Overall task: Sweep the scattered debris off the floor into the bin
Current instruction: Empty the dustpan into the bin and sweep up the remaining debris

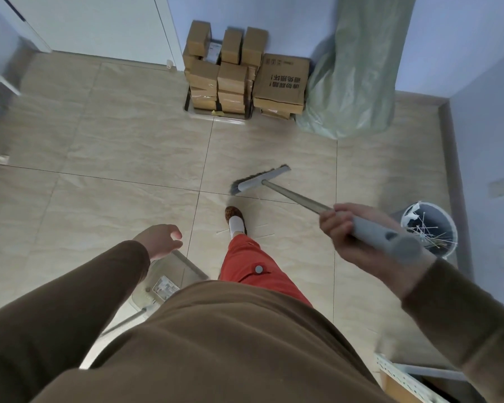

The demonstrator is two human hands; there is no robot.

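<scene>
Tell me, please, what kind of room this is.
Probably a storeroom or utility corner indoors: stacked cardboard boxes against the wall, a plastic-wrapped bundle beside them, a bare tiled floor, and a waste bin near the skirting.

Glossy beige marbled floor tiles (128,146) with dark grout lines meet pale bluish walls (463,39), where stacked brown cardboard boxes (233,80) sit beside a bulky green plastic-wrapped bundle (358,82) near a white door (99,24).

Bin (428,228) right of broom (259,181); dustpan (169,274) left, boxes (239,74) ahead.
</scene>
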